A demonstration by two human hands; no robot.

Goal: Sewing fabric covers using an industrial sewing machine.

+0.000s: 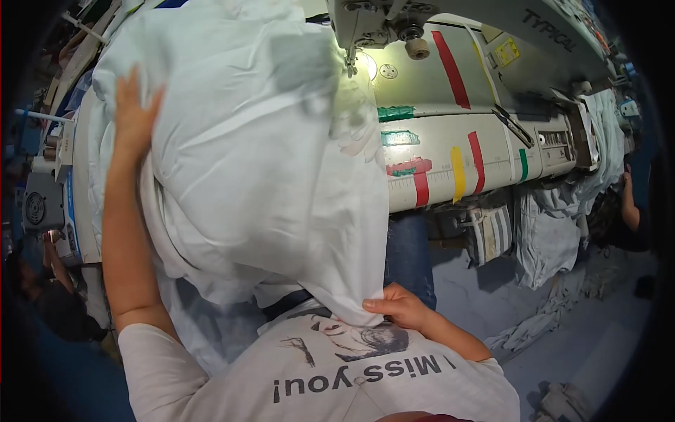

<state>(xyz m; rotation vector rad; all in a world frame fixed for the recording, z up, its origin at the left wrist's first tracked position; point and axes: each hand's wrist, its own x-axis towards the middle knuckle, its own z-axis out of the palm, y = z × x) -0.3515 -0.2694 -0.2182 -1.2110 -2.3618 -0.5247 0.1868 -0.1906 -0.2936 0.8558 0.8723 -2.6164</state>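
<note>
A big pale cloth (253, 155) lies heaped over the work table and hangs down off its front edge into the person's lap. The right hand (397, 306) pinches the cloth's lower hanging corner, thumb and fingers closed on the hem, just above the printed white shirt (337, 373). The left hand (133, 109) lies flat on the upper left of the heap, fingers spread and pressing the fabric, holding nothing. Just beyond the cloth's far edge stands the sewing machine (380, 28), its needle area lit by a small lamp. The table top (450, 133) to the right carries red, yellow and green tape strips. More pale fabric (545, 235) hangs off the table's right end toward the floor.
</note>
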